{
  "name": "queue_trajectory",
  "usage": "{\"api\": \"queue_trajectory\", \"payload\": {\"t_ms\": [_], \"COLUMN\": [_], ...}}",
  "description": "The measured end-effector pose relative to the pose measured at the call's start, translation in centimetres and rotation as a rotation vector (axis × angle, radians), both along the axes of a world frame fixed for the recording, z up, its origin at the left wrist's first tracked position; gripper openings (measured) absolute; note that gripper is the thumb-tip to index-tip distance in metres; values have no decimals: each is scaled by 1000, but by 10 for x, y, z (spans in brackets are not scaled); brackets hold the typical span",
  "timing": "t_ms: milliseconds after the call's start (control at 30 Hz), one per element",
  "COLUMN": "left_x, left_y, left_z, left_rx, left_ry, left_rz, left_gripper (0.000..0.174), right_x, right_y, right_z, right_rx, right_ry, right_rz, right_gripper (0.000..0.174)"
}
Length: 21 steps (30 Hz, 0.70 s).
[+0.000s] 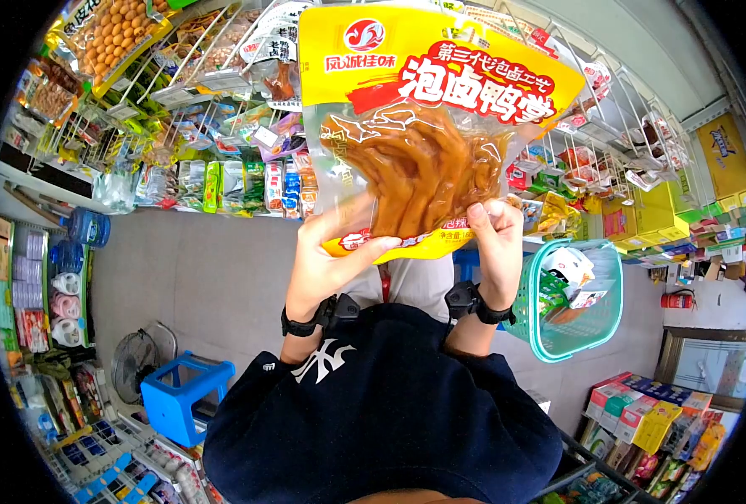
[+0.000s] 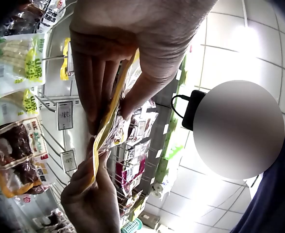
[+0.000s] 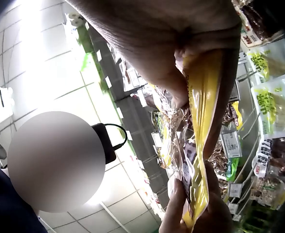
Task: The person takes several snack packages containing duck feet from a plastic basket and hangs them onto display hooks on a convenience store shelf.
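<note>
A large yellow and clear snack pouch point(image 1: 423, 160) of brown duck feet is held up in front of the person, its printed front facing the head camera. My left hand point(image 1: 326, 256) pinches the lower left edge, thumb on the front and fingers behind. At the lower right corner my right hand point(image 1: 497, 244) grips it the same way, thumb over the front. Edge-on in the left wrist view, the pouch point(image 2: 108, 116) runs between the left thumb and fingers. The right wrist view shows the pouch's yellow edge point(image 3: 203, 97) under the right hand point(image 3: 157, 43).
Racks of packaged snacks point(image 1: 230, 185) stand ahead. A turquoise basket point(image 1: 537, 328) with packets inside is to the right. Behind on the left are a blue stool point(image 1: 175, 403) and a fan point(image 1: 135, 357). Grey floor point(image 1: 179, 269) lies between the shelves.
</note>
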<state>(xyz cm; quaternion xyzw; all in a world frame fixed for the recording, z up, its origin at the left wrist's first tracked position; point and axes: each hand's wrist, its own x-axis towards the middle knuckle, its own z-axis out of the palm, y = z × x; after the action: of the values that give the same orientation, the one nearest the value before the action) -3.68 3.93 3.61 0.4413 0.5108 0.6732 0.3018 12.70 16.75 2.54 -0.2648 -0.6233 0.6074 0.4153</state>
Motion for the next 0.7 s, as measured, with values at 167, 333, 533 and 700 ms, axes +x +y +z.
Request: {"api": "queue_trajectory", "payload": {"t_ms": [167,333,533,700], "left_x": [-3,-6,-9,-13], "left_y": [-1,1,9,13], "left_z": [-3,-4,-3,-3], "left_rx": [-22,-22,43,4], "left_ry": [43,67,-43,-38], "left_rz": [1,-4,-41,-21], "left_gripper": [46,44,46,47], "right_x": [0,-3,-7,-10], "right_y": [-5,-3,0,4], "right_z": [10,7,7,14], "right_rx": [32,40,35,52], "right_ry": [-23,-19,20,53], "right_rz": [-30,-36,-23,-30], "right_gripper": [39,35,33,30]}}
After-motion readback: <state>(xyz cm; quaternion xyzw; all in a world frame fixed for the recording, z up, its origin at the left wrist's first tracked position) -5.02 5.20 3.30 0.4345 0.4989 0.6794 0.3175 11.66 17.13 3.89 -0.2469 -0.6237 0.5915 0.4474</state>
